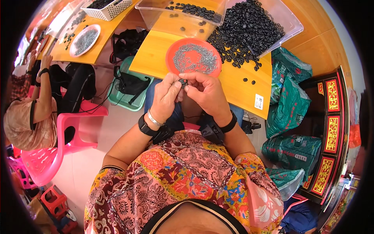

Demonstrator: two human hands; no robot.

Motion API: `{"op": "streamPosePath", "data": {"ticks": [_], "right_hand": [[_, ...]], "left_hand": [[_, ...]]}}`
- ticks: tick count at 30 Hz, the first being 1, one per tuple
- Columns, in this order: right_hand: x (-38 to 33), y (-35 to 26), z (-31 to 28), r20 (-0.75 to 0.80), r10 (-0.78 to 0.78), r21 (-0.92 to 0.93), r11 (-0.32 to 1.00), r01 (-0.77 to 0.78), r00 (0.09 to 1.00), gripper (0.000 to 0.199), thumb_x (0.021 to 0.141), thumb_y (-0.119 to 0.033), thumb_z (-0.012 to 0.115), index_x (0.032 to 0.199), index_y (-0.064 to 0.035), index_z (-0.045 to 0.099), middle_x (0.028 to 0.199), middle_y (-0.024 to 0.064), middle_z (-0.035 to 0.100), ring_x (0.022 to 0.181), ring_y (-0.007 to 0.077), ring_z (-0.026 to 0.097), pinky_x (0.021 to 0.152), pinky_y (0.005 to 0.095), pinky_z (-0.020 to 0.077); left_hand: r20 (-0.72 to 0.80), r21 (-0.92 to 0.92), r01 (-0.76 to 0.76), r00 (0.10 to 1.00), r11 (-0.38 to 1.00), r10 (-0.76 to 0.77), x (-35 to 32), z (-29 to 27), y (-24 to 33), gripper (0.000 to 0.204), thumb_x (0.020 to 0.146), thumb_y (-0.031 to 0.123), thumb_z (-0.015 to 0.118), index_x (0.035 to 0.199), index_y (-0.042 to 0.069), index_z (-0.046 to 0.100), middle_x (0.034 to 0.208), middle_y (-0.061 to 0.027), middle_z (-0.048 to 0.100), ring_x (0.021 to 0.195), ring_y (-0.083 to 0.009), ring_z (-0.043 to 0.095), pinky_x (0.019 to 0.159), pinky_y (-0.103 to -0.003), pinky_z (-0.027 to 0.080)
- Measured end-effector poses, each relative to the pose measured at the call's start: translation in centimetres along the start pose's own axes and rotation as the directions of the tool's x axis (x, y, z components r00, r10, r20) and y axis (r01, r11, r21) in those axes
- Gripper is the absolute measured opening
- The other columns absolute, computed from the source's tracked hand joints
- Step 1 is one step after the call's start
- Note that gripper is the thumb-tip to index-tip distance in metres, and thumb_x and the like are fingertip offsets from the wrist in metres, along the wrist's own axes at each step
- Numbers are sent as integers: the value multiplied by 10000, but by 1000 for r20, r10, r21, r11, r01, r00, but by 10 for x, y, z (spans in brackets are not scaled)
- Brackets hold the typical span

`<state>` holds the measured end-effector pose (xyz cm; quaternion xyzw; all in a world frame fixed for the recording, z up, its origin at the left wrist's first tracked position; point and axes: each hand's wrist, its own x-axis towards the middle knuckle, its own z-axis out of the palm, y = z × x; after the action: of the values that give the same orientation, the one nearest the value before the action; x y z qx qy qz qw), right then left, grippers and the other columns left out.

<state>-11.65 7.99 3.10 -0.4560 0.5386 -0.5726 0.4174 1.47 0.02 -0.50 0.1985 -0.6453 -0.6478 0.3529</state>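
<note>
My left hand [165,94] and my right hand [208,92] meet just in front of the table's near edge. Between their fingertips is a small black plastic piece [183,82], gripped from both sides. Its finer shape is partly covered by the fingers. Right beyond the hands, a red round plate [170,58] holds many small silvery metal pins [202,57]. A large heap of black oval plastic pieces [249,29] spills from a clear tray onto the wooden table to the right of the plate.
A clear plastic bin [156,24] with black pieces stands behind the plate. Green sacks [290,105] line the right side. At left, another person [35,113] sits by a pink chair [64,136] and a second table [93,48]. A green basket [132,102] stands on the floor.
</note>
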Motion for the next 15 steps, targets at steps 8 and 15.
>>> {"op": "streamPosePath", "data": {"ticks": [8, 15], "right_hand": [[-1, 1, 1, -16, -8, 76, 997, 10, 1000, 296, 845, 48, 556, 1137, 14, 594, 831, -35, 552, 755, 33, 530, 687, 188, 453], [-4, 1, 3, -24, -13, 59, 998, 14, 1000, 300, 849, 44, 556, 1146, 16, 586, 827, -23, 578, 740, 35, 545, 676, 185, 453]], "left_hand": [[11, 109, -36, 999, 993, 36, 2, 0, 5, 206, 933, 177, 419, 826, 18, 495, 609, -19, 532, 543, -76, 483, 503, -212, 374], [9, 85, -22, 1000, 996, 21, 2, 0, 7, 203, 931, 177, 420, 830, 18, 496, 615, -19, 531, 544, -71, 480, 497, -207, 371]]}}
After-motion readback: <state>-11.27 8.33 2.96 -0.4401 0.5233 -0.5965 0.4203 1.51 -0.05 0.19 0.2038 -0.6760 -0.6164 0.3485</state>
